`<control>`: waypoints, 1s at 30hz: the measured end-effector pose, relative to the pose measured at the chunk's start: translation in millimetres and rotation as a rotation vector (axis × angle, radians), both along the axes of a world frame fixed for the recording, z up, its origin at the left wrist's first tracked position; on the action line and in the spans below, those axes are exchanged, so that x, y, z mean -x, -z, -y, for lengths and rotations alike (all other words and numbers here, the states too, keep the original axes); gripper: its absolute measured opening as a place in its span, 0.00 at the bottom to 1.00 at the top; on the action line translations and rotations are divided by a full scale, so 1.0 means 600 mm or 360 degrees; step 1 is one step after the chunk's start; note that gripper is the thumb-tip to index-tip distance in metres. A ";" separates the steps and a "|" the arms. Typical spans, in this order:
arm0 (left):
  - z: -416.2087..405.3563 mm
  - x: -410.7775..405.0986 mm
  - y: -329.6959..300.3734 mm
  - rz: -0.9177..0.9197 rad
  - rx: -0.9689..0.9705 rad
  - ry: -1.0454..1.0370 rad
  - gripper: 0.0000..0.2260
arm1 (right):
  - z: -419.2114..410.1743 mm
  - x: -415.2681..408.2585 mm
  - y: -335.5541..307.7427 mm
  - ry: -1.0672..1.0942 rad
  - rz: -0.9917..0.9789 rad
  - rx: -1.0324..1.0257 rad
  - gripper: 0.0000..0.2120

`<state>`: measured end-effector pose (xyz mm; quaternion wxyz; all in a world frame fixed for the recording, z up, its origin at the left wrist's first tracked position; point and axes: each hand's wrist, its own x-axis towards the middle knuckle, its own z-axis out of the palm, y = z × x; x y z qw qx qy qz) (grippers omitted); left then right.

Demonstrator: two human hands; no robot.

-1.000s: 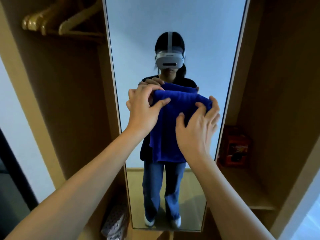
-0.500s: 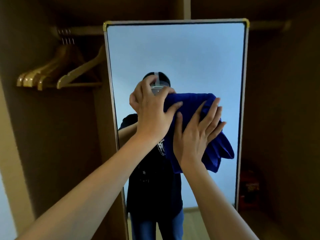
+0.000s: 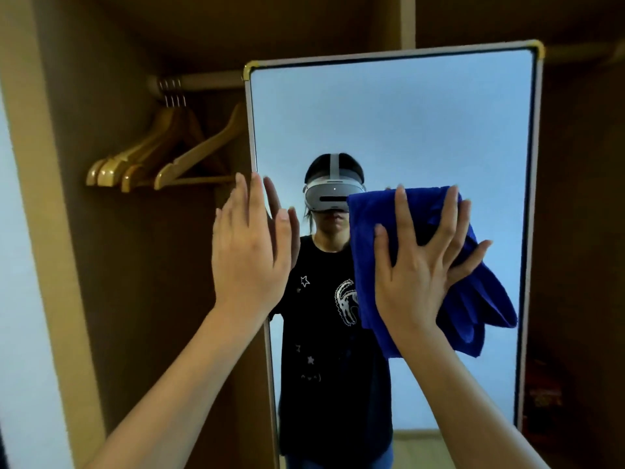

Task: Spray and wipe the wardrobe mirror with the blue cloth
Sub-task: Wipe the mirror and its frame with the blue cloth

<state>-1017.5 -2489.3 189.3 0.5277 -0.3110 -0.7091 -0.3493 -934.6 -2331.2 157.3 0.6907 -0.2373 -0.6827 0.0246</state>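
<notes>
Right hand (image 3: pixel 417 282) flat against the blue cloth (image 3: pixel 375 265), fingers (image 3: pixel 448 211) straight and spread, pressing the cloth onto the mirror (image 3: pixel 406 123) rather than curling round it. Cloth bunched and folded, over the right half of the mirror at about mid-height; top edge level with the reflected headset, lower folds hanging down and out toward the mirror's right frame edge without reaching it.

Left hand (image 3: pixel 250 252) raised at the mirror's left frame edge, fingers straight, close together and released, holding nothing. Fingertips overlapping the left frame edge, with their reflection just beyond them in the glass; contact with the frame or glass impossible to tell. Well apart from the cloth, with the reflected figure between.

In the mirror: reflection of a person in a black printed T-shirt and a white headset, standing in the left-centre of the glass, pale wall behind. Mirror frame thin and light, with brass-coloured corner caps at the top.

Left of the mirror, inside the wardrobe (image 3: pixel 135 265): a rail (image 3: pixel 203 81) running up to the mirror's top left corner, four wooden hangers (image 3: pixel 159 157) hung from it, their ends angled down and away from the mirror. Right of the mirror, low down in shadow, a reddish box (image 3: pixel 544 401), detail too dark to make out.
</notes>
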 end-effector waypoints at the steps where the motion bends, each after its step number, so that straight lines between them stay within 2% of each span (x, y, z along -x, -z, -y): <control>1: -0.002 0.001 -0.001 0.0017 -0.0012 0.0051 0.26 | 0.002 0.001 -0.008 0.0002 0.0046 -0.0042 0.23; 5: -0.007 -0.001 -0.006 0.0043 -0.0110 0.0296 0.24 | 0.016 0.008 -0.050 0.0001 0.0251 -0.0206 0.25; 12: -0.022 -0.016 -0.010 0.0056 -0.0236 0.0300 0.20 | 0.033 0.025 -0.122 0.0073 0.0512 -0.0569 0.30; 19: -0.039 -0.021 -0.012 0.0125 -0.0406 0.0328 0.19 | 0.041 0.043 -0.250 0.0171 0.0464 -0.0680 0.30; 25: -0.038 -0.025 -0.011 0.0085 -0.0576 0.0652 0.26 | 0.072 0.066 -0.177 0.0134 0.0681 -0.0960 0.31; 30: -0.047 -0.023 -0.012 0.0063 -0.0627 0.0617 0.27 | 0.029 0.033 -0.114 0.0134 0.0689 -0.0839 0.29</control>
